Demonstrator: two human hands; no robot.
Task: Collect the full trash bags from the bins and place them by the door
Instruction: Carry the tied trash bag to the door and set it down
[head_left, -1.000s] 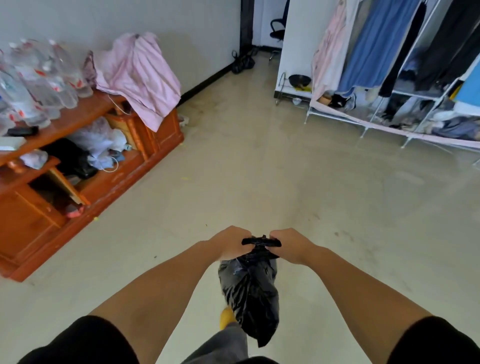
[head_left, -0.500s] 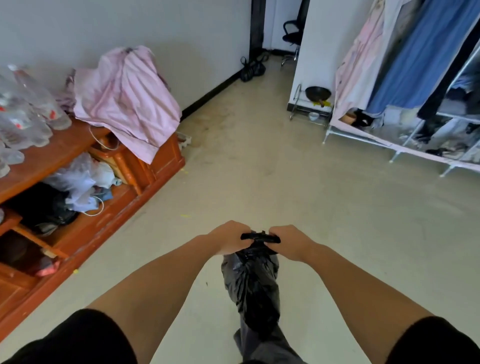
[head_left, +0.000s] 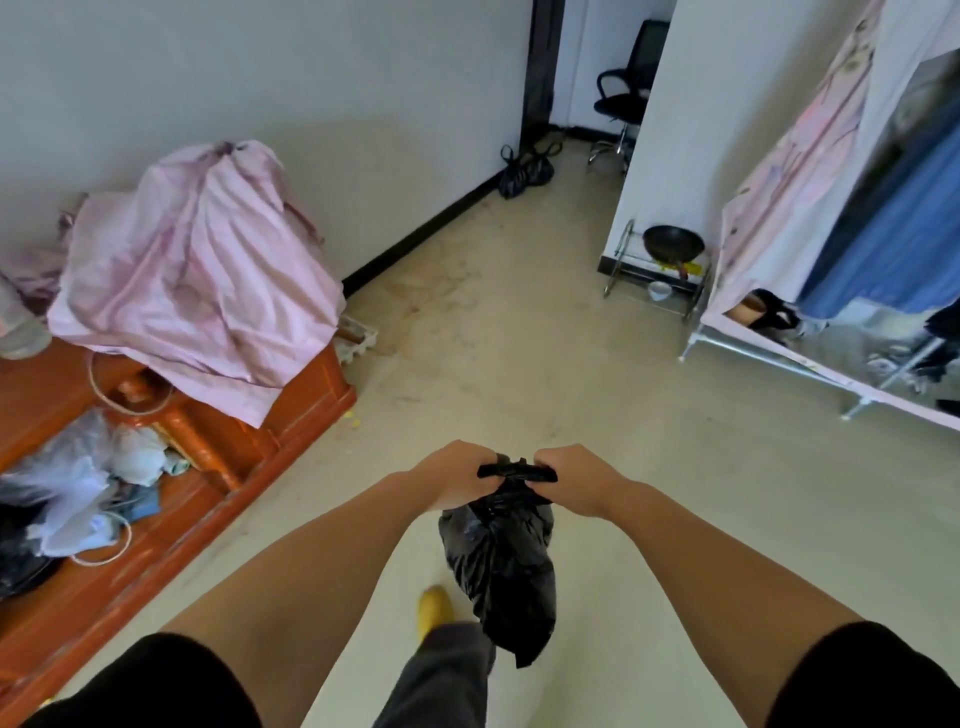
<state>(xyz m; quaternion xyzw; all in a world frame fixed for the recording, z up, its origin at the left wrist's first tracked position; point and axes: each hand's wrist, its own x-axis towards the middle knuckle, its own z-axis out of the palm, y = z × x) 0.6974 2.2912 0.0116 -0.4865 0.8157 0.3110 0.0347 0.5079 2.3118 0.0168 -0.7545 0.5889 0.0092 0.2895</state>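
A full black trash bag (head_left: 501, 566) hangs in front of me above the floor. My left hand (head_left: 454, 475) grips the left end of its tied top, and my right hand (head_left: 574, 480) grips the right end, with the knot stretched between them. Two more tied black bags (head_left: 522, 169) sit on the floor far ahead, beside the dark doorway (head_left: 543, 62).
A low wooden cabinet (head_left: 218, 452) with pink cloth (head_left: 192, 280) and clutter runs along the left wall. On the right are a metal clothes rack (head_left: 779, 358) with hanging garments, a small wire rack with a black pan (head_left: 672, 244), and an office chair (head_left: 623, 93) beyond the doorway.
I have walked forward: the cabinet and clothes rack slid closer and outward, the doorway came nearer. Both hands kept their grip on the bag's top.
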